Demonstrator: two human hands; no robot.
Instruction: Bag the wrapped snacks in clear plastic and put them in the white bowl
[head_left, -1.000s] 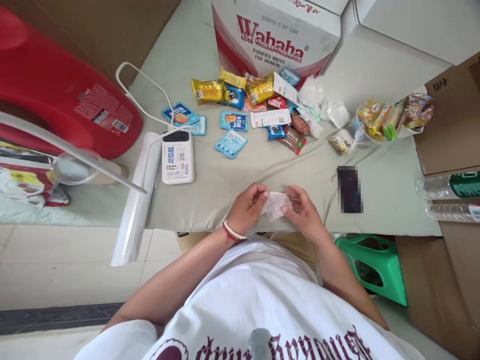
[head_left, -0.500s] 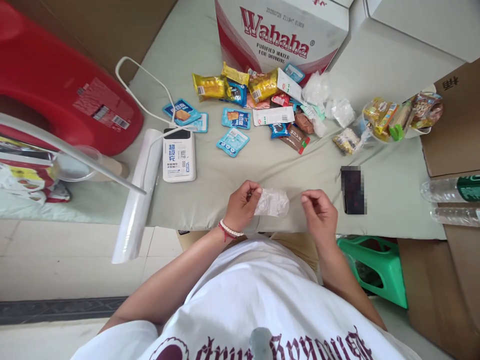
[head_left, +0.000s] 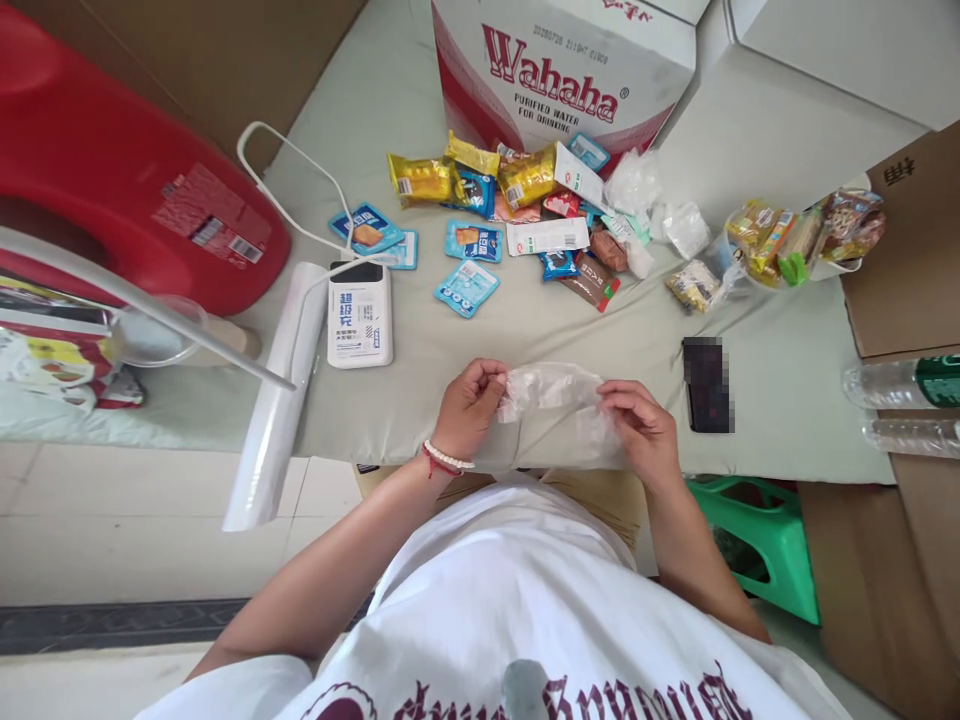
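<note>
Nearby, snack packets [head_left: 525, 215], perhaps a phone [head_left: 706, 384].

You stood at a low table [head_left: 465, 340] draped in pale grey-green cloth, lit evenly by soft daylight. Beneath and to your left lay a floor [head_left: 112, 520] of large pale tiles, with a dark patterned strip [head_left: 112, 625] along its near edge. A green plastic stool [head_left: 772, 540] sat under the table's right end, and brown cardboard [head_left: 885, 590] rose beside it. A big red plastic body [head_left: 112, 170] stood on the left.
</note>
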